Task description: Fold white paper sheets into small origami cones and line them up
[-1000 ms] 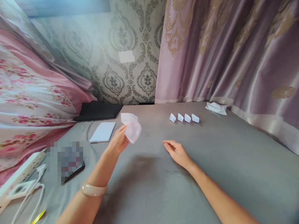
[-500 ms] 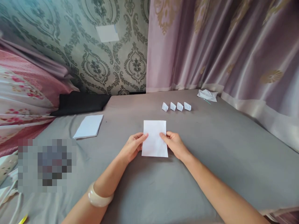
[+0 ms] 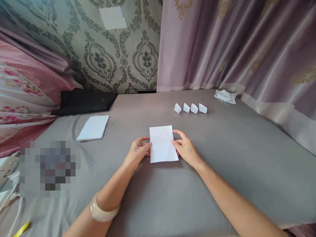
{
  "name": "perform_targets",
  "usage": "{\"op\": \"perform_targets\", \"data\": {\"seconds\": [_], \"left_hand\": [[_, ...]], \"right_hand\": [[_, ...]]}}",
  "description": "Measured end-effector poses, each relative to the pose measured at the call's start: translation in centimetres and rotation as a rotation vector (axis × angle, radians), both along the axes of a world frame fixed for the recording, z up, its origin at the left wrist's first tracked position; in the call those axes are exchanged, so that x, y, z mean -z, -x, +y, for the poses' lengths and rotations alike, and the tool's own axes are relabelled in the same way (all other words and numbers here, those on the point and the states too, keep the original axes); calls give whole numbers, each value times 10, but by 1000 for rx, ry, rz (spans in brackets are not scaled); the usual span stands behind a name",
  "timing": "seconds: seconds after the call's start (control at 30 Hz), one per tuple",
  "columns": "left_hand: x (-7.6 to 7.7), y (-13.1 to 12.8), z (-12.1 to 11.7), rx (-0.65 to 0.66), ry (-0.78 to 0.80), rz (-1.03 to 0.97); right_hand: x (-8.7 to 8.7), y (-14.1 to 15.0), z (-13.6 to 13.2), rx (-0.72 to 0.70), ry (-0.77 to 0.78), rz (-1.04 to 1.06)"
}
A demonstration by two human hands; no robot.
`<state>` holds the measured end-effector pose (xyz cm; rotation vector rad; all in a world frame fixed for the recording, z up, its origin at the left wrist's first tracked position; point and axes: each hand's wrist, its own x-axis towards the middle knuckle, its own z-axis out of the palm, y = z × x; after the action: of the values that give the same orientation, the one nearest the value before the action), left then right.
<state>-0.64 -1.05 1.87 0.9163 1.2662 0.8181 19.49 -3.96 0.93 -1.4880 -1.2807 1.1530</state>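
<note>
A white sheet of paper (image 3: 163,144) is held up between my two hands, just above the grey cloth surface (image 3: 158,197). My left hand (image 3: 140,149) grips its left edge, thumb in front and fingers partly hidden behind. On the opposite edge, my right hand (image 3: 185,144) pinches the sheet with the thumb, while its index finger stretches out near the upper right corner. Beyond the sheet stands a row of several small folded white paper pieces (image 3: 194,108). A bangle (image 3: 102,210) circles my left forearm.
To the left lies a stack of white paper (image 3: 93,128), with a black folded cloth (image 3: 85,102) behind it. Crumpled white paper (image 3: 225,96) sits at the far right near the curtain (image 3: 209,46). A blurred patch (image 3: 55,166), a power strip (image 3: 8,168) and cables occupy the near left.
Both thumbs have slid outward from the sheet's face to its side edges. My right index finger has stretched out. The view has tilted down slightly.
</note>
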Motion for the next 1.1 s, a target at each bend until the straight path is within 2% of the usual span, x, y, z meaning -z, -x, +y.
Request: {"op": "perform_targets", "data": {"seconds": [0.07,0.17,0.27,0.33,0.43,0.57,0.63,0.73,0.83,0.9,0.93,1.0,1.1], "left_hand": [[-2,2,0,-8,-31,32],[-3,10,1,95,-153,214],[-1,23,4,280,-444,533],[0,30,6,458,-612,638],[0,33,7,649,-778,649],[6,23,7,695,-964,654],[12,18,8,716,-1003,679],[20,15,9,718,-1019,730],[21,14,7,688,-1031,803],[17,13,3,690,-1024,842],[14,12,1,695,-1013,853],[10,11,-2,696,-982,863],[6,9,-7,636,-908,865]], "right_hand": [[-2,-1,0,33,15,-12],[-4,-2,2,25,87,21],[-4,-4,6,21,203,80],[-3,-5,9,44,270,127],[-2,-7,12,71,343,205],[-5,-8,14,88,396,266],[-7,-10,13,54,389,239],[-7,-17,9,-22,322,28],[-9,-26,0,-71,47,-339],[-12,-31,-7,-213,-155,-509],[-14,-33,-10,-300,-203,-554],[-17,-35,-15,-435,-228,-610],[-17,-34,-16,-465,-216,-659]]}}
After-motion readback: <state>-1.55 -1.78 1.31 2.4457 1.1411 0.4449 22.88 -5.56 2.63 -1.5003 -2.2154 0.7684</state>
